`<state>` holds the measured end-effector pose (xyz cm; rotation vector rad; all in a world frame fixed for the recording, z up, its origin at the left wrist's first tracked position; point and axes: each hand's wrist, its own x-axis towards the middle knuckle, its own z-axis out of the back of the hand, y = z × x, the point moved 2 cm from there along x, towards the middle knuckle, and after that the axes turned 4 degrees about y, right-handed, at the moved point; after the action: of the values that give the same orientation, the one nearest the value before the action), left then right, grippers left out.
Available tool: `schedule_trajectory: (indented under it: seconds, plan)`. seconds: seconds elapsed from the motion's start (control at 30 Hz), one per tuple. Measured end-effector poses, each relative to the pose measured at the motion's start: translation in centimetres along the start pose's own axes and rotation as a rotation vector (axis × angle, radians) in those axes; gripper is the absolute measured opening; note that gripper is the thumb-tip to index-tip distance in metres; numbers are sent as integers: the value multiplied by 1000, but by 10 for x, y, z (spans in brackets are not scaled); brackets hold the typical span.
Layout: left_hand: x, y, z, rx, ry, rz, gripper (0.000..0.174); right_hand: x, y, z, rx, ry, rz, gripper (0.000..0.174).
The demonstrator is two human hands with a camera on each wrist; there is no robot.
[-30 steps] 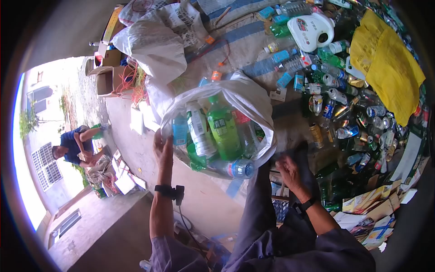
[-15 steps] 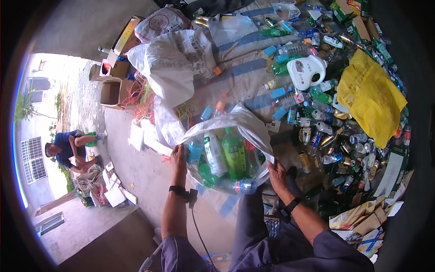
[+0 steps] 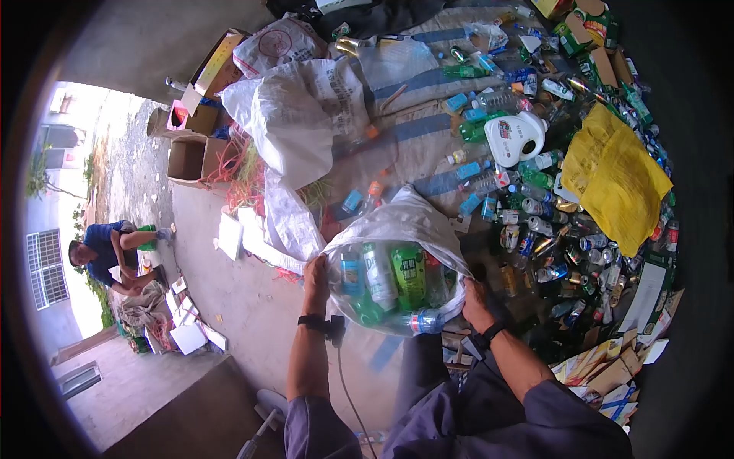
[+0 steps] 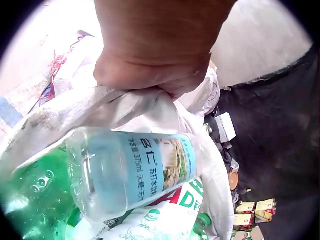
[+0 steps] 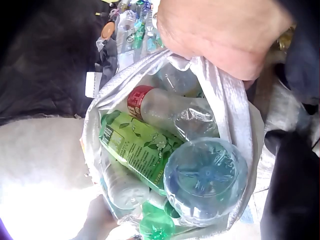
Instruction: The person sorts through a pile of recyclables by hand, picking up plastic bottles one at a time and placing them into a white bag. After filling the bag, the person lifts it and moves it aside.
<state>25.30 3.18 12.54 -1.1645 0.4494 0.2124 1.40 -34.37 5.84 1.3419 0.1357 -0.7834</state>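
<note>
A white woven sack (image 3: 413, 218) full of plastic bottles is held up with its mouth facing me. My left hand (image 3: 316, 280) grips the rim on the left side, and my right hand (image 3: 478, 304) grips it on the right. In the left wrist view a blue-labelled bottle (image 4: 135, 170) lies just under the left hand, beside a green bottle (image 4: 40, 200). The right wrist view shows a green-labelled bottle (image 5: 140, 147), a red-labelled clear bottle (image 5: 165, 107) and the round base of a bluish bottle (image 5: 206, 180) inside. Cloth folds hide parts of the fingers.
Loose bottles and cans (image 3: 550, 229) cover the ground to the right, with a yellow sack (image 3: 615, 180) and a white jug (image 3: 515, 139) on them. Another white sack (image 3: 294, 115) lies ahead. Cardboard boxes (image 3: 195, 157) stand left; a person (image 3: 111, 252) sits farther off.
My right hand, off the sack a second ago, has come to the right rim and taken hold. The left hand has kept its grip. The view has shifted.
</note>
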Motion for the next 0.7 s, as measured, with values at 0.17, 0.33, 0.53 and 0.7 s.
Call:
schedule_trajectory:
  seconds: [0.17,0.33,0.53,0.7]
  plan:
    - [-21,-2,-2,259,-7,-313,35,5,-58,-7,302,42,-140,32]
    - [-16,45,8,-434,102,212,26,5,-23,5,625,201,-349,36]
    - [-21,91,2,-310,34,80,39,-7,32,34,938,143,-610,44]
    - [-47,28,-32,53,94,-236,49,-8,9,67,974,56,-615,42]
